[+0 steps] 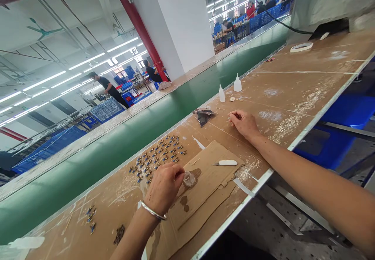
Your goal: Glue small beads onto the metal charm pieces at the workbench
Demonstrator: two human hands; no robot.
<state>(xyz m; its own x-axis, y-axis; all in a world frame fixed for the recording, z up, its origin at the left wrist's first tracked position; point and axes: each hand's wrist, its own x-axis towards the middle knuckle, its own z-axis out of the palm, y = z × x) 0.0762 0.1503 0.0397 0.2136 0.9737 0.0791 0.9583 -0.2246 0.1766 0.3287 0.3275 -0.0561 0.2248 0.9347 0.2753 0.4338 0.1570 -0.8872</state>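
My left hand (164, 185), with a silver bangle on the wrist, rests on a torn sheet of cardboard (205, 189); its fingers are curled together beside a small clear round cap (189, 178). My right hand (243, 123) lies further along the worktable (293, 92), fingers pinched at something too small to make out. Rows of small blue and brass parts (158, 156) lie just beyond my left hand. A white-handled knife (226, 162) lies on the cardboard between the hands.
Two small white glue bottles (230, 89) stand beyond my right hand, near a dark crumpled wrapper (203, 116). A tape ring (301, 47) lies far along the table. A green conveyor belt (123, 146) runs alongside. Other people work at distant stations among blue crates.
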